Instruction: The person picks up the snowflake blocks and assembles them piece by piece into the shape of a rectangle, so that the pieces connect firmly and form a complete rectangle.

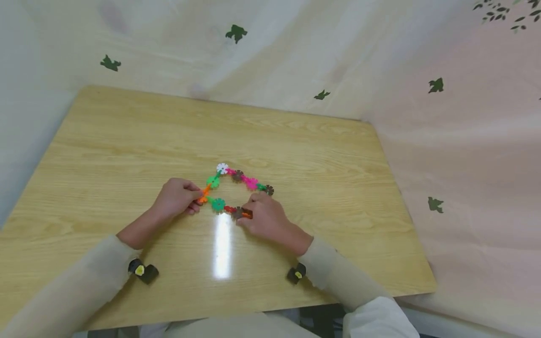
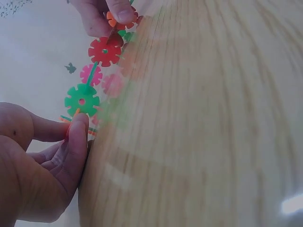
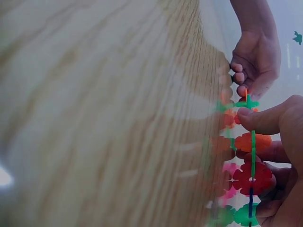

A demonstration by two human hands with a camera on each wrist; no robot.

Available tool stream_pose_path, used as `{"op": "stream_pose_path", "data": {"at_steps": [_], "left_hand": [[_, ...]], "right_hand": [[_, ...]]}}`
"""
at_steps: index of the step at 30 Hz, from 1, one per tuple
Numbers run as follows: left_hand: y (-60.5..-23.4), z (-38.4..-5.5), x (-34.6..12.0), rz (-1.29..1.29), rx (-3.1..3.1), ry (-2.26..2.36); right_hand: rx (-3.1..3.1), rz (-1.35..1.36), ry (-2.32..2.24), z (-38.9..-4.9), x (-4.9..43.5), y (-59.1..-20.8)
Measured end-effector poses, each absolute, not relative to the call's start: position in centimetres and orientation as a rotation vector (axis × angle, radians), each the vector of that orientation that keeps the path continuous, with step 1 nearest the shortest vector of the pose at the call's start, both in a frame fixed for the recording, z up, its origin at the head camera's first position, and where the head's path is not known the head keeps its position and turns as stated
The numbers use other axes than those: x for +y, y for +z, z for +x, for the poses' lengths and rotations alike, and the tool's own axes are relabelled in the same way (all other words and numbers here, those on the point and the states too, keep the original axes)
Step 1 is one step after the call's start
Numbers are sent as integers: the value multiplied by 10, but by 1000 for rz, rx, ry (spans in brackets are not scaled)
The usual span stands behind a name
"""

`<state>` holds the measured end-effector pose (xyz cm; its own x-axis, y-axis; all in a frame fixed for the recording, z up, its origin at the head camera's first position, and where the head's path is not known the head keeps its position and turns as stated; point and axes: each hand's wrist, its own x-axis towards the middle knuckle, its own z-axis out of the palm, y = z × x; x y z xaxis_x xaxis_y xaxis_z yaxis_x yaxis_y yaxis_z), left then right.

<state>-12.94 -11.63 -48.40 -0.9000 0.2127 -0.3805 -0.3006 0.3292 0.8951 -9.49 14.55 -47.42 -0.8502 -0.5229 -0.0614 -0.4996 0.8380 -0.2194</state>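
A chain of slotted plastic snowflake discs lies in a loop on the wooden table [image 1: 127, 155]. My left hand [image 1: 175, 197] pinches an orange disc [image 1: 204, 193] at the loop's left end between thumb and fingers. On the near side, my right hand [image 1: 270, 218] grips the chain beside a brown disc [image 1: 238, 213]. In the left wrist view its thumb presses an orange disc [image 2: 123, 19] beyond a red disc [image 2: 104, 51] and a green disc [image 2: 82, 100]. A white disc [image 1: 222, 168] sits at the far corner. My right hand hides the loop's right part.
Pale cloth with dark green bird shapes [image 1: 236, 33] hangs behind the table and along its right side. Small dark devices [image 1: 143, 271] are worn at the sleeves. A light reflection [image 1: 222, 246] shines on the tabletop near the loop.
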Motion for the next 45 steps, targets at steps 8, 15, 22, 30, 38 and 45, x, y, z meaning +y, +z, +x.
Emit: {"op": "stream_pose_path", "data": {"at_steps": [8,15,22,30,38,45], "left_hand": [[-484,-129,-118,-108,2166,1610],[-486,-132,-119,-102,2174,1631],[-492,-132,-117,-80,2207,1604],[-494,-125,-114,-119,2116,1685],[-491,-112,-116,-111,2075,1548],[-492,-108,-114,-4,2124,1466]], "right_hand": [[2883,-792,-337,-94,146,-477],[2900,-811,-342,-98,144,-478],[2900,-827,-353,-99,142,-482],[2911,-849,-302,-99,142,-483],[2887,-901,-281,-102,150,-482],[2843,-1008,-182,-112,160,-478]]}}
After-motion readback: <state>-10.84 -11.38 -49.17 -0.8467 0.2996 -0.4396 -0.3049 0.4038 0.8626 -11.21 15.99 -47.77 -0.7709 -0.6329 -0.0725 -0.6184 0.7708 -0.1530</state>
